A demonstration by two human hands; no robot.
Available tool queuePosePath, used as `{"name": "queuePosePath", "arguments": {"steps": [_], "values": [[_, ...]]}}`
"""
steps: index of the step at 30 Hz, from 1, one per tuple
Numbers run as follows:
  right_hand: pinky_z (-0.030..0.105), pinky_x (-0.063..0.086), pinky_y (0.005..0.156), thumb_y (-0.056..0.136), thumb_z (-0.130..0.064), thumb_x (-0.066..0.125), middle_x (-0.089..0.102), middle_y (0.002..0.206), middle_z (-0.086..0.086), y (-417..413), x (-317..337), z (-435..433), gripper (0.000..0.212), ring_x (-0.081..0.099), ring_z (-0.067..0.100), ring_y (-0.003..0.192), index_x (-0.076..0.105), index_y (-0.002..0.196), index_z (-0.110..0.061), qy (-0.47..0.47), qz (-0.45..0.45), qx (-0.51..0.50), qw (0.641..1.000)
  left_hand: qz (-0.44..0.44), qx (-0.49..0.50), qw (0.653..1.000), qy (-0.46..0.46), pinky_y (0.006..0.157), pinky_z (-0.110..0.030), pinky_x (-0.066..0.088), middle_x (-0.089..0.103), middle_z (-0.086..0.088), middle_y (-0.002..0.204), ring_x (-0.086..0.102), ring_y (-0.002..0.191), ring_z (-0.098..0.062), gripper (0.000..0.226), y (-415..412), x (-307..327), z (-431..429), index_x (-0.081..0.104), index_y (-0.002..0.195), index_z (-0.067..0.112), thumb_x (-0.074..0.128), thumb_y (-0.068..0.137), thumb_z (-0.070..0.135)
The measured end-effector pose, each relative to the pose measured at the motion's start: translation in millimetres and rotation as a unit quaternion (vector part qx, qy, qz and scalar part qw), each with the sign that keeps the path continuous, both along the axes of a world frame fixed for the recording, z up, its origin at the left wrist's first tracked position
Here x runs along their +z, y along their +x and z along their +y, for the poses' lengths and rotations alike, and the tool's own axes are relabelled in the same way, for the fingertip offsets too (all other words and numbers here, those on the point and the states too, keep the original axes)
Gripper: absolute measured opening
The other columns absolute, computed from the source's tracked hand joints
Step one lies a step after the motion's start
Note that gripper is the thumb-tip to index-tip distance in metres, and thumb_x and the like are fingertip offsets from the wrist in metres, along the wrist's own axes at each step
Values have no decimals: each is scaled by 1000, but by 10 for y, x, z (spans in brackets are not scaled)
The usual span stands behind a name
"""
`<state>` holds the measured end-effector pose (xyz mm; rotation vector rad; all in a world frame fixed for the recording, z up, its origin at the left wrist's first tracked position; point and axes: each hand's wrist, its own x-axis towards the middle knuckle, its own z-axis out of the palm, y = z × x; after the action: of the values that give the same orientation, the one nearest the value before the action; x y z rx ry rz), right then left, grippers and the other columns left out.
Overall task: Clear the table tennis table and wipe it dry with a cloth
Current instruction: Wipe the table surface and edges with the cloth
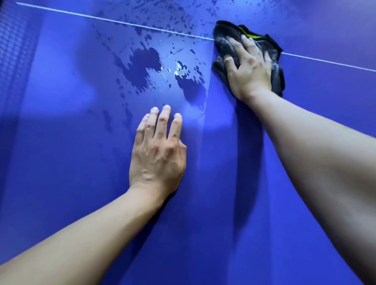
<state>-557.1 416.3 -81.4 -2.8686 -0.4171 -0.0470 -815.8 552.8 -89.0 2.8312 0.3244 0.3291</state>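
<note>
The blue table tennis table [54, 159] fills the view. A dark grey cloth [224, 35] with a yellow-green edge lies on it at the upper right, across the thin white line [102, 19]. My right hand [247, 65] presses flat on the cloth with its fingers spread. Left of the cloth are puddles and splashes of water [145, 66], with more drops beyond the line. My left hand [159, 150] rests flat on the table just below the wet patch, fingers straight and holding nothing.
The net [9, 44] shows as a dark mesh along the left edge of the view. A bright reflection of light lies on the wet area in the middle.
</note>
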Motion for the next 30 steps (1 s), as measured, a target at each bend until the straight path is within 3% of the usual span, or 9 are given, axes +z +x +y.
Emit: {"name": "queuePosePath", "arguments": {"steps": [9,15,19,23,30], "values": [[52,5,126,99,-49,34,29,166,-4,-1010,20,106,52,19,13,155,42,150,-45,6,2,112,994,-5,2,1000,8,117,-48,33,54,-19,145,47,137,-40,47,-3,-13,18,58,135,5,42,92,17],[54,5,126,99,-49,32,27,167,-3,-2048,-8,-156,53,18,14,155,39,151,-45,2,2,126,992,80,-44,996,-20,113,-45,31,52,-14,145,44,137,-35,56,-203,281,182,57,131,9,23,92,30],[54,4,125,99,-49,32,27,167,-2,-2843,24,-314,54,17,15,155,38,152,-44,-1,12,140,990,75,-28,997,-23,117,-45,26,41,-15,157,35,145,-35,53,-1128,338,177,47,147,9,38,97,23],[55,5,125,98,-49,30,28,167,-1,-3816,11,-514,55,19,16,155,39,153,-43,10,8,153,988,90,17,995,-40,116,-49,29,38,-17,158,36,143,-39,51,-2303,320,86,46,147,8,42,98,20],[57,9,124,96,-46,42,31,166,1,-5542,68,-884,57,21,17,155,41,153,-42,23,23,156,987,160,92,982,-24,112,-54,37,41,-22,155,42,138,-43,61,-3844,411,55,46,147,4,33,95,34]]}}
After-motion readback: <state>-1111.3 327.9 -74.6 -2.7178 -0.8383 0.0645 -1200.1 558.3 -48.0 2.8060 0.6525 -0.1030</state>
